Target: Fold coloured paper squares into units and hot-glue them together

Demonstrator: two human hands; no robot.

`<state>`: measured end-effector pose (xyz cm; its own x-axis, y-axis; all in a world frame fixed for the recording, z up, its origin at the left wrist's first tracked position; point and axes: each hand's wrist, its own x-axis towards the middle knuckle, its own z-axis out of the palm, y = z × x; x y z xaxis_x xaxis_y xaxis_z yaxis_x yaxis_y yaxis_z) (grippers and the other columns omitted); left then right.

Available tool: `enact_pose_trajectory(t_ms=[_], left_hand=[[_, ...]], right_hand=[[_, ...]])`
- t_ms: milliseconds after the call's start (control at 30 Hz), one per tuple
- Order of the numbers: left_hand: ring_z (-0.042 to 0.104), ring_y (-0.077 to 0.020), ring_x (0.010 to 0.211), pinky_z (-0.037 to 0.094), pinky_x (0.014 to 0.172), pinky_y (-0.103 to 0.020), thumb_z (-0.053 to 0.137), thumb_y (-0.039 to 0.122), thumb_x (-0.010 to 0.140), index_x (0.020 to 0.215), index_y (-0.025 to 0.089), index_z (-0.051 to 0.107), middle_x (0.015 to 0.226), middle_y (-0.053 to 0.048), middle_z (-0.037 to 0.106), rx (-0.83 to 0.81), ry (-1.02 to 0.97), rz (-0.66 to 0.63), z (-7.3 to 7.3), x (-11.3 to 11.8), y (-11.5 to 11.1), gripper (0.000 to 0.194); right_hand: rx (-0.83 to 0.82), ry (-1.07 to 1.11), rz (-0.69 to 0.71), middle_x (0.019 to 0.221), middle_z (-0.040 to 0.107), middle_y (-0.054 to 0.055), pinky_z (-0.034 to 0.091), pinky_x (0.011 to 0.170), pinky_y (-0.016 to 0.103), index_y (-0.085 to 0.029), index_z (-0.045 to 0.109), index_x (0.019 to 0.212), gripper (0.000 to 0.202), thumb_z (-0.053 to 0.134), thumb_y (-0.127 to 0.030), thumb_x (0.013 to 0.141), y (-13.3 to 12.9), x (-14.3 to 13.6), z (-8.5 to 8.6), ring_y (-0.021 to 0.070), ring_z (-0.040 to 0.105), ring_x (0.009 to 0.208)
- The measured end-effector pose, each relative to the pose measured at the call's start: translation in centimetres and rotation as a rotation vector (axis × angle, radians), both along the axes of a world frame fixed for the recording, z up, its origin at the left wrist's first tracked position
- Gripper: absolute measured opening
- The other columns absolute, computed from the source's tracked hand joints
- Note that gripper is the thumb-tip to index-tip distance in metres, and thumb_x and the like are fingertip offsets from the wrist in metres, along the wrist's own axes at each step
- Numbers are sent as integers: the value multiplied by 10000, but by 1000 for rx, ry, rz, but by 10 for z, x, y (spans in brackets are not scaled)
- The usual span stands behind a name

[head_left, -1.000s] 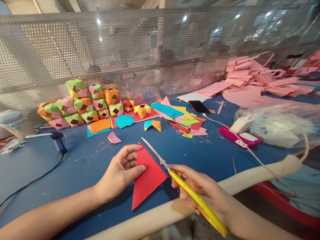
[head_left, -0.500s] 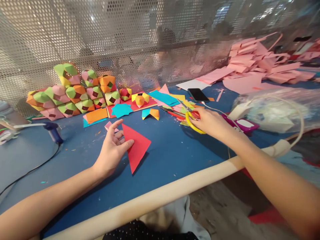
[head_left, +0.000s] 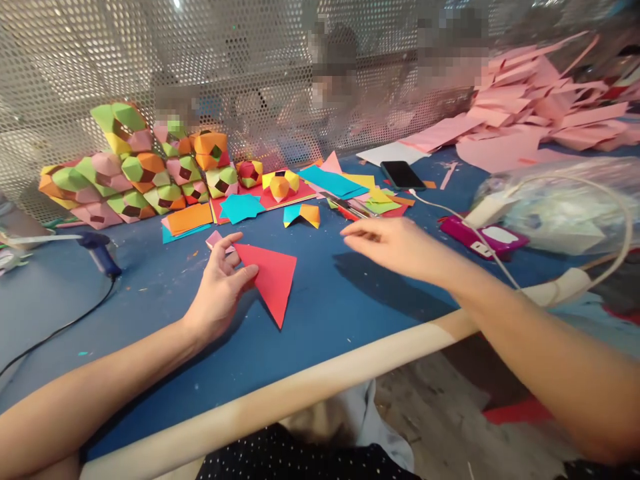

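Blue tabletop [head_left: 320,300]: left fingers [head_left: 246,275] pinch red paper [head_left: 275,275]; right fingers [head_left: 361,229] loosely extended.

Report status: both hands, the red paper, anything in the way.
Left hand pinching red paper triangle. Right hand loosely open, no item visible. Scissors among paper scraps just beyond it. Pink paper piece behind left fingers.

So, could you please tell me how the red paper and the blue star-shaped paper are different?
The red paper is a triangle with three corners, while the blue star-shaped paper has many points around its edge. The red paper is held by the left hand, whereas the blue star-shaped paper lies untouched beside the orange paper. Both are brightly coloured paper.
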<state>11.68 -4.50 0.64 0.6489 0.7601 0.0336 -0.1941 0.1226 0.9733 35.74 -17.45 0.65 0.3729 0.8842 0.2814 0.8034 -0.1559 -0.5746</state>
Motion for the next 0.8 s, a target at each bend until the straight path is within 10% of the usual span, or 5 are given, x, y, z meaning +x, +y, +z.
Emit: enact_pose_trajectory(t_ms=[300, 533, 800], left_hand=[[589, -107, 749, 493, 717, -265, 627, 74, 721, 1120, 255, 444, 867, 31, 608, -16, -134, -50, -1, 0, 0, 475], [602, -142, 938, 485, 796, -289, 615, 190, 792, 1199, 273, 424, 1090, -33, 614, -23, -90, -26, -1, -2, 3, 457], [606, -142, 988, 493, 852, -302, 705, 117, 689, 1422, 398, 133, 1481, -110, 274, -1, 18, -66, -8, -3, 1, 971]], right_hand=[[-166, 752, 484, 820, 660, 56, 489, 627, 265, -124, 627, 891, 238, 543, -337, 825, 30, -77, -5, 135, 601, 717], [-14, 469, 361, 643, 565, -8, 397, 584, 247, -138, 593, 693, 217, 570, -324, 804, 37, -81, -8, 108, 492, 605], [164, 31, 407, 680, 571, 2, 352, 592, 232, -165, 571, 706, 161, 595, -275, 821, 35, -90, -10, 110, 480, 619]])
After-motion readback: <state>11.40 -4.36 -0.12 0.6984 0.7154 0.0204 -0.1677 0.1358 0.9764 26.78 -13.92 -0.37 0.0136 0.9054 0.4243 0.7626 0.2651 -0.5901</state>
